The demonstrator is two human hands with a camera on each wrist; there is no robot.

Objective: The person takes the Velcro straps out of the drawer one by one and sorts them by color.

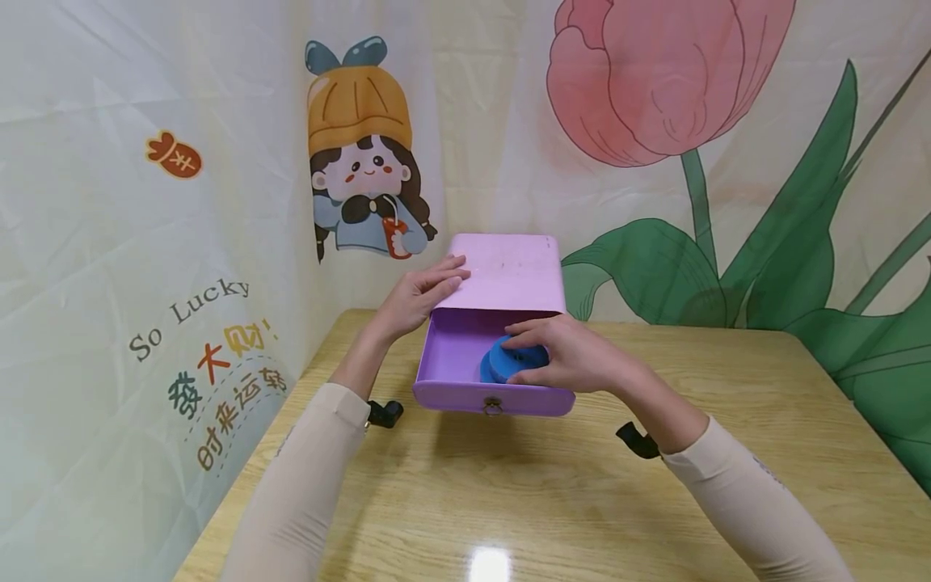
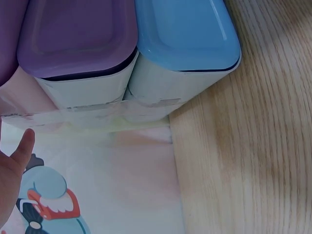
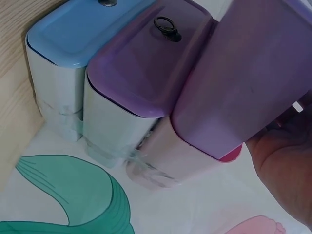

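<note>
A pink box (image 1: 505,271) stands at the back of the table with its purple drawer (image 1: 451,356) pulled out toward me. My left hand (image 1: 422,297) rests on the box's upper left edge, fingers extended; in the left wrist view only part of that hand (image 2: 10,170) shows at the edge. Over the drawer's right side, my right hand (image 1: 578,356) holds a blue disc (image 1: 512,364) between thumb and fingers. A second blue round piece (image 1: 486,369) shows beneath it. The right wrist view shows the right hand (image 3: 287,158) beside the drawer's side wall (image 3: 243,78), its fingers mostly hidden.
Below the pink unit are a box with a purple drawer front (image 3: 141,63) and one with a blue front (image 3: 73,36), joined by clear tape. The wooden table (image 1: 582,501) extends in front, and a printed curtain (image 1: 494,121) hangs close behind.
</note>
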